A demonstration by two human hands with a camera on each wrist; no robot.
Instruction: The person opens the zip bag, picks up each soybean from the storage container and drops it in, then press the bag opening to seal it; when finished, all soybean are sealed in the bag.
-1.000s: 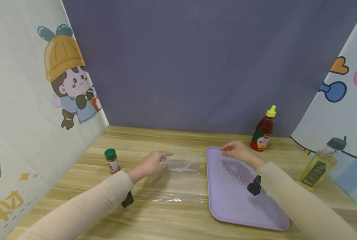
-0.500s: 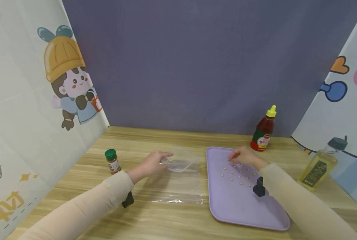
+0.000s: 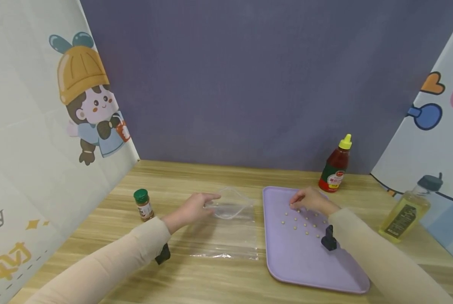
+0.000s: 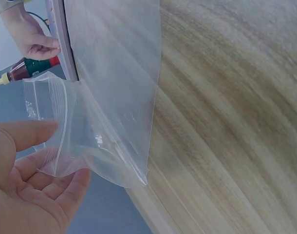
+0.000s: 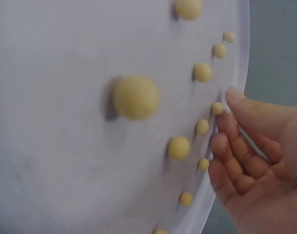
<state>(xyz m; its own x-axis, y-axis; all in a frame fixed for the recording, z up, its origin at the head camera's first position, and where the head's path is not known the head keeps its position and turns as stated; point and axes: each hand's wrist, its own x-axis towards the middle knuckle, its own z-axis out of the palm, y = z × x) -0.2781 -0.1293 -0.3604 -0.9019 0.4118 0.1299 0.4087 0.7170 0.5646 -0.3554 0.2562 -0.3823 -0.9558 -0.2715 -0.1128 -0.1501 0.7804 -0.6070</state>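
My left hand (image 3: 192, 207) grips the mouth of a clear zip bag (image 3: 226, 240), thumb and fingers spread on either side of its edge, so the mouth gapes. The left wrist view shows the bag (image 4: 109, 92) with its zip strip running past the fingers. Over the far part of a purple tray (image 3: 298, 261), my right hand (image 3: 312, 200) brings thumb and curled fingertips together at a small yellow ball. In the right wrist view that ball (image 5: 216, 108) sits right at the thumb and index tips. Several more yellow balls (image 5: 136, 97) lie spaced out on the tray.
A spice jar with green lid (image 3: 143, 204) stands left of the bag. Behind the tray is a red sauce bottle (image 3: 334, 171) with a yellow cap. An oil bottle (image 3: 403, 215) stands to the tray's right. Printed cloth walls (image 3: 268, 84) enclose the wooden table (image 3: 211, 283).
My right hand has come down from above the tray's far left corner, moving right and nearer, onto the small yellow ball. The left hand and the bag have stayed where they were.
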